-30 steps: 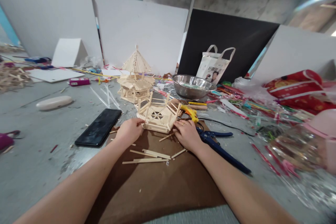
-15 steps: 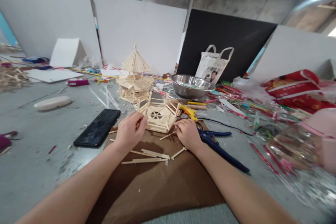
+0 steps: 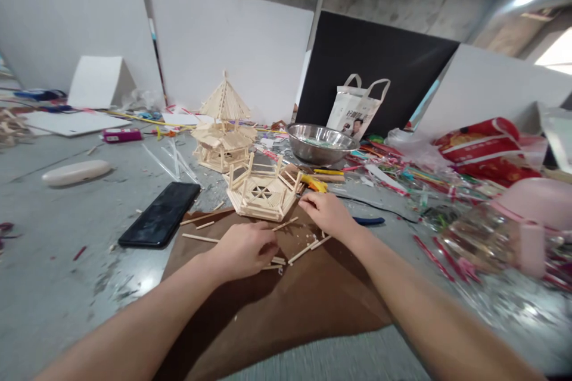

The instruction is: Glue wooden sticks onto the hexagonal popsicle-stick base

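Note:
A hexagonal model base of thin wooden sticks (image 3: 263,209), with short posts and rails round its rim, sits on a brown board (image 3: 295,303). Over the loose wooden sticks (image 3: 292,257) in front of it, my left hand (image 3: 248,249) has its fingers curled downward; whatever they grip is hidden. My right hand (image 3: 328,214) is beside the base's right corner, thumb and forefinger pinched together, and I cannot make out anything between them. Just behind it lies a yellow glue gun (image 3: 315,183), partly covered. The pliers' blue handle (image 3: 369,221) shows past my right wrist.
A taller stick pavilion (image 3: 223,131) stands behind the base. To the left are a black phone (image 3: 159,214) and a white oval case (image 3: 77,172). Behind is a steel bowl (image 3: 322,152); rightward, plastic scraps, red straws (image 3: 431,259) and a pink-lidded clear jug (image 3: 482,238).
My left hand has left the model base, moving down and right onto the loose sticks. My right hand has shifted slightly upward and stays near the base's right corner. The view has turned a little.

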{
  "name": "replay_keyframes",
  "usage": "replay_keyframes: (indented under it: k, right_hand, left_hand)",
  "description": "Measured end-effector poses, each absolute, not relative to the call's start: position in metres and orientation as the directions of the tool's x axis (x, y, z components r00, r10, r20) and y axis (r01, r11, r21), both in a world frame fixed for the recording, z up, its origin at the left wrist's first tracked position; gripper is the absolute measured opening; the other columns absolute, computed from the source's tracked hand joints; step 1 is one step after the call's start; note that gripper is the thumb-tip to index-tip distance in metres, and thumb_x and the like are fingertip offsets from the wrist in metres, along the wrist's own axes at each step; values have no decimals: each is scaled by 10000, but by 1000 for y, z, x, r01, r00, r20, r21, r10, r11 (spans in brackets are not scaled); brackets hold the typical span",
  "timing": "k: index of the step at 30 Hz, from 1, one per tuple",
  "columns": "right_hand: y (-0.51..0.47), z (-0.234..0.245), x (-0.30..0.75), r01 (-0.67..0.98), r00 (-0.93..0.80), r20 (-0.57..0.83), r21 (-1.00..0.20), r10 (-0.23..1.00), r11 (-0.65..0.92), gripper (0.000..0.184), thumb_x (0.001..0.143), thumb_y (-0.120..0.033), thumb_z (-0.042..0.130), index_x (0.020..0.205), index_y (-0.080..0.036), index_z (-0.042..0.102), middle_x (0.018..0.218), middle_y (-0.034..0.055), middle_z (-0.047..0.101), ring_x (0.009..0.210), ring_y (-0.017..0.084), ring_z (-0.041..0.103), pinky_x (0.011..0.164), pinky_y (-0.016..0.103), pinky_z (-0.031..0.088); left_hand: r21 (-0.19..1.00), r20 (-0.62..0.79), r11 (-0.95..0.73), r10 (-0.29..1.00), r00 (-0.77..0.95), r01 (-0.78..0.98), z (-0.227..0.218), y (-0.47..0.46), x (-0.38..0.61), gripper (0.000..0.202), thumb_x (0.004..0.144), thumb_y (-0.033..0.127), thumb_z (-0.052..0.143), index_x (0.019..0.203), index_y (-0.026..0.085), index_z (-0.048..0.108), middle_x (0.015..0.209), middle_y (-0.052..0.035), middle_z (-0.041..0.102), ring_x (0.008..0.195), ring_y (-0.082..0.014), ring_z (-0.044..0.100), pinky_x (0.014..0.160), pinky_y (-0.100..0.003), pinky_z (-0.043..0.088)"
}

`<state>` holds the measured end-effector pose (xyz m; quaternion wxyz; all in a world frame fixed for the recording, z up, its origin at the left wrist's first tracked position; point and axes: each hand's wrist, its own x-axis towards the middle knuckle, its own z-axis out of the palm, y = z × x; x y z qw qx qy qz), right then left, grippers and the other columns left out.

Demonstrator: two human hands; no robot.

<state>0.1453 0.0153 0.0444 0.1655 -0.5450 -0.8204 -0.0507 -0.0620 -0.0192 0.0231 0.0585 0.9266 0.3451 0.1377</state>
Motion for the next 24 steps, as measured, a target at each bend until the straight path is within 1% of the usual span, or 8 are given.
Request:
replay_keyframes:
  k: [3, 6, 8, 12, 15, 19, 24]
  right_hand:
    - [6, 37, 152, 877, -384, 251, -200, 888, 436, 189, 775, -260, 403, 789, -199, 582, 772, 8, 624, 705, 124, 541, 603, 219, 351]
    - [-1, 25, 157, 863, -380, 261, -244, 887, 442, 210, 784, -263, 384, 819, -194, 579, 802, 16, 620, 744, 127, 539, 644, 223, 364]
    - [-2, 21, 160, 858, -383, 267, -250, 884, 448, 223, 789, -270, 375, 833, -195, 580, 823, 20, 619, 763, 130, 537, 663, 228, 366]
    - [-3, 22, 168, 858, -382, 259, -257, 887, 445, 223, 785, -280, 378, 844, -207, 580, 841, 15, 619, 775, 132, 535, 671, 231, 365]
    - [-6, 24, 173, 853, -403, 204, -268, 892, 447, 210, 772, -276, 396, 842, -217, 585, 848, 10, 619, 772, 133, 536, 663, 230, 363]
    - [-10, 24, 172, 841, -446, 138, -274, 885, 466, 199, 761, -280, 412, 815, -218, 593, 832, 9, 617, 757, 132, 533, 650, 226, 356]
    - [-17, 27, 164, 822, -513, 36, -267, 857, 503, 185, 729, -332, 467, 800, -218, 594, 812, 10, 601, 735, 127, 523, 626, 213, 345]
  left_hand:
    - [197, 157, -752, 658, 736, 630, 21, -19, -63, 196, 748, 306, 377, 805, 257, 558, 773, 11, 559, 700, -134, 533, 562, -227, 356]
    - [184, 97, -754, 653, 751, 631, 20, -19, -63, 186, 729, 322, 395, 790, 264, 561, 782, 13, 562, 696, -139, 534, 540, -227, 349]
    - [180, 70, -752, 652, 755, 634, 20, -19, -62, 195, 737, 314, 378, 778, 258, 560, 790, 13, 568, 708, -139, 534, 543, -226, 350]
    - [169, 42, -719, 689, 724, 674, 22, -16, -63, 201, 741, 287, 365, 787, 244, 556, 803, 6, 581, 747, -145, 532, 596, -234, 365]
    - [151, 27, -694, 715, 699, 704, 24, -14, -63, 200, 737, 269, 365, 794, 236, 553, 820, 2, 583, 750, -149, 530, 612, -241, 371]
    - [158, 11, -654, 751, 661, 740, 23, -13, -63, 207, 743, 278, 364, 805, 235, 557, 818, -6, 585, 768, -153, 530, 628, -243, 372]
    - [168, 13, -628, 772, 635, 760, 21, -12, -62, 194, 744, 297, 380, 778, 239, 562, 807, 1, 588, 780, -151, 527, 650, -243, 369]
